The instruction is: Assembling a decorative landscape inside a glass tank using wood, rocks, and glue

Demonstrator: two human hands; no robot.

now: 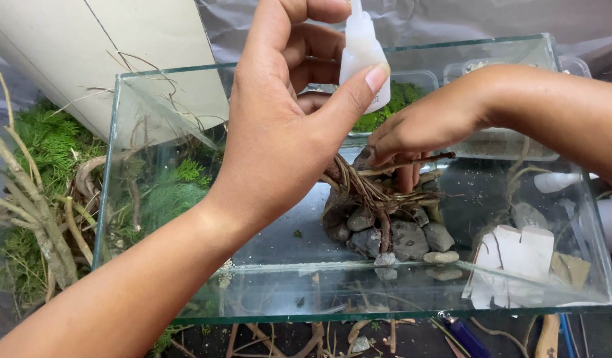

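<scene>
My left hand (279, 126) is raised above a glass tank (359, 292) and grips a small white squeeze bottle (362, 56) between thumb and fingers. My right hand (418, 129) reaches into the tank from the right and pinches a thin brown twig (412, 161) against a bundle of roots (365, 189). The roots sit on a pile of grey stones (398, 235) in the middle of the tank floor.
Green moss and dry branches (41, 192) lie left of the tank. A pale board (120, 59) leans behind. Clear trays with moss (405, 93) stand behind the tank. White cut pieces (518, 255) and a white tube (557, 181) lie at the right.
</scene>
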